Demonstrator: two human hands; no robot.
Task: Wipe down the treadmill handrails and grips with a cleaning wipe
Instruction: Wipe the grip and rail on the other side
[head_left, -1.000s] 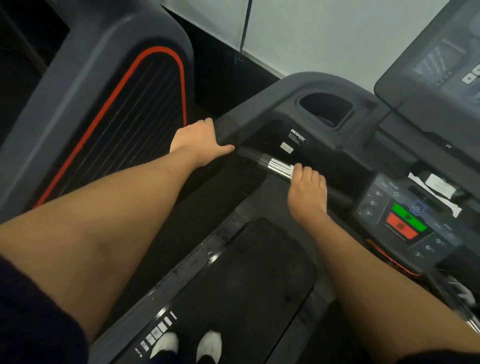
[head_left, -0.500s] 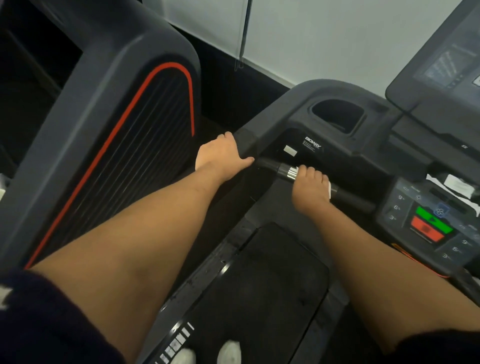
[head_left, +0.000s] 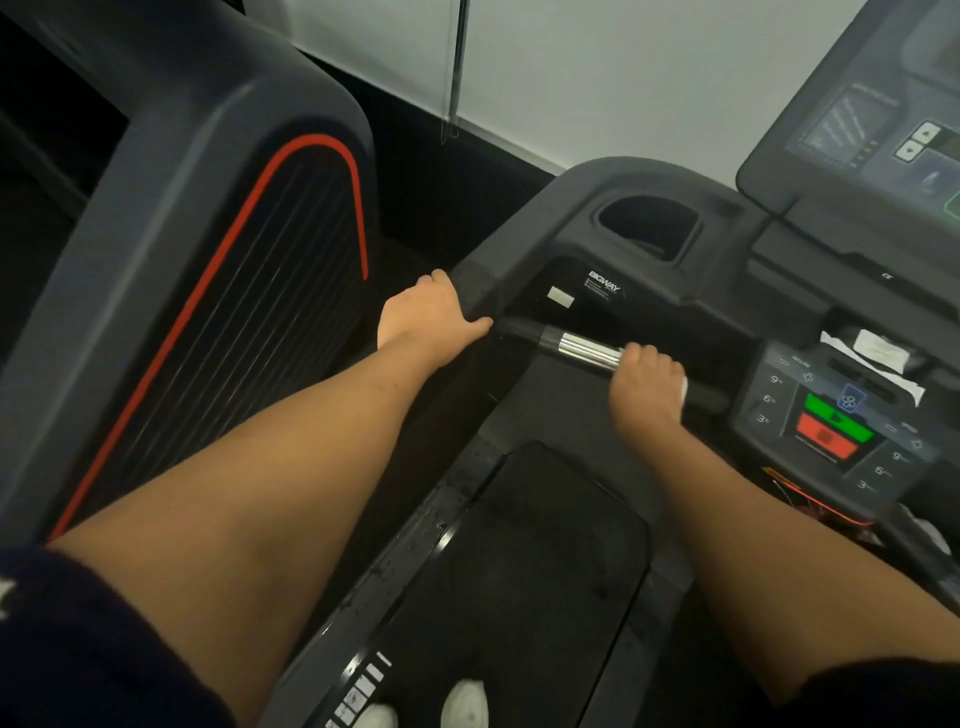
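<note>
A horizontal grip bar (head_left: 576, 349) with a shiny metal sensor section runs across the front of the treadmill, below the console. My right hand (head_left: 644, 389) is curled round this bar just right of the metal section, with a white cleaning wipe (head_left: 683, 388) peeking out at its right edge. My left hand (head_left: 423, 319) grips the left side handrail (head_left: 498, 249) where it bends toward the console, thumb pointing at the bar's left end. Most of the wipe is hidden under my fingers.
The control pad (head_left: 831, 421) with green and red buttons sits right of the bar, with crumpled white paper (head_left: 878, 351) above it. A cup holder (head_left: 649, 226) and the screen (head_left: 872, 119) lie beyond. A neighbouring treadmill (head_left: 208, 270) with red trim stands left. My shoes (head_left: 465, 704) stand on the belt.
My right hand has slid a little to the right along the bar with the wipe, uncovering more of the metal section. My left hand stays on the handrail.
</note>
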